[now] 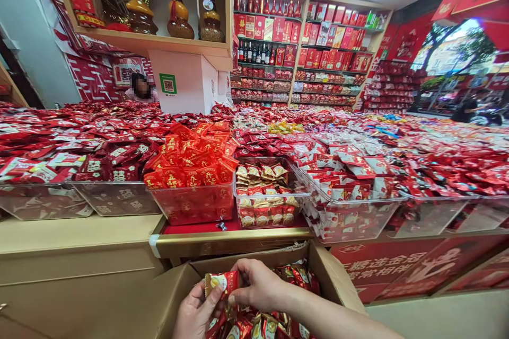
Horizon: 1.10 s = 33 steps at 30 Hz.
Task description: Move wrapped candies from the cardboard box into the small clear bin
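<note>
My left hand and my right hand meet over an open cardboard box at the bottom of the view. Both pinch one small red and gold candy packet, the left from below, the right from its right edge. More of the same red and gold packets fill the box under my hands. Straight ahead on the counter stands a clear bin partly filled with similar gold and red packets.
Clear bins of red wrapped sweets cover the long counter, among them a heaped bin left of centre. Shelves of red boxes and bottles line the back wall. A person sits behind the counter at the left.
</note>
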Tool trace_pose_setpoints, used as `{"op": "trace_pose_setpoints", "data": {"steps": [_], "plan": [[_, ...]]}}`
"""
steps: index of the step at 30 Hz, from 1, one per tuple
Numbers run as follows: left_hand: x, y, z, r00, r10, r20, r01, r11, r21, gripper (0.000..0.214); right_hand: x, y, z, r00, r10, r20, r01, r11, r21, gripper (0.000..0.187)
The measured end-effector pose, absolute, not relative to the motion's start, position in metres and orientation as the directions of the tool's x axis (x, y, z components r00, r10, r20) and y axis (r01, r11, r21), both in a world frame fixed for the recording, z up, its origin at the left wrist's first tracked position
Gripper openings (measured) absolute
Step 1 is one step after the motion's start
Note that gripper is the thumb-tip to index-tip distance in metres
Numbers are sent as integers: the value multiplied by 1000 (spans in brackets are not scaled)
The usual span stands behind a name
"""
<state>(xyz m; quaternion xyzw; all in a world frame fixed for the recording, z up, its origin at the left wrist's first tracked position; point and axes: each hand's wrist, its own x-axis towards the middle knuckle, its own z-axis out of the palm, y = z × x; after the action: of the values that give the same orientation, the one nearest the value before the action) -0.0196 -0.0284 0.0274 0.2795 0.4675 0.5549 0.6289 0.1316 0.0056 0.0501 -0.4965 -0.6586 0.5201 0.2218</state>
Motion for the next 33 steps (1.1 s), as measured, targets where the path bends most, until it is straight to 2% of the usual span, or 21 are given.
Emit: {"op": "trace_pose_setpoints", "data": {"steps": [5,8,11,13,16,19,22,26,33], "plan": [[-22,-26,24,-24,958,-285,-500,235,833,23,130,3,55,-411,901,-136,427,59,-902,23],[-21,-28,28,84,937,-338,-617,315,721,21,132,1,60,-418,907,62,508,289,-811,13],[-19,-30,37,190,917,-351,-665,383,642,24,136,2,61,-512,807,292,540,568,-621,23],[-17,-30,43,140,933,-330,-653,338,677,23,138,2,60,-543,764,349,506,629,-591,31],[-15,-29,52,-6,968,-251,-593,199,780,37,135,3,58,-417,850,323,450,501,-739,31],[-13,-29,58,-114,970,-214,-545,119,830,49,130,4,60,-303,948,96,330,199,-923,25],[-12,-29,59,-138,965,-225,-539,117,834,49,126,3,63,-336,939,-69,247,17,-969,24],[-14,-28,56,-98,965,-243,-554,150,819,43,125,3,66,-339,936,-90,204,-20,-979,19],[-21,-24,47,-70,946,-317,-661,193,725,24,125,4,69,-333,940,-81,81,-57,-995,23]]}}
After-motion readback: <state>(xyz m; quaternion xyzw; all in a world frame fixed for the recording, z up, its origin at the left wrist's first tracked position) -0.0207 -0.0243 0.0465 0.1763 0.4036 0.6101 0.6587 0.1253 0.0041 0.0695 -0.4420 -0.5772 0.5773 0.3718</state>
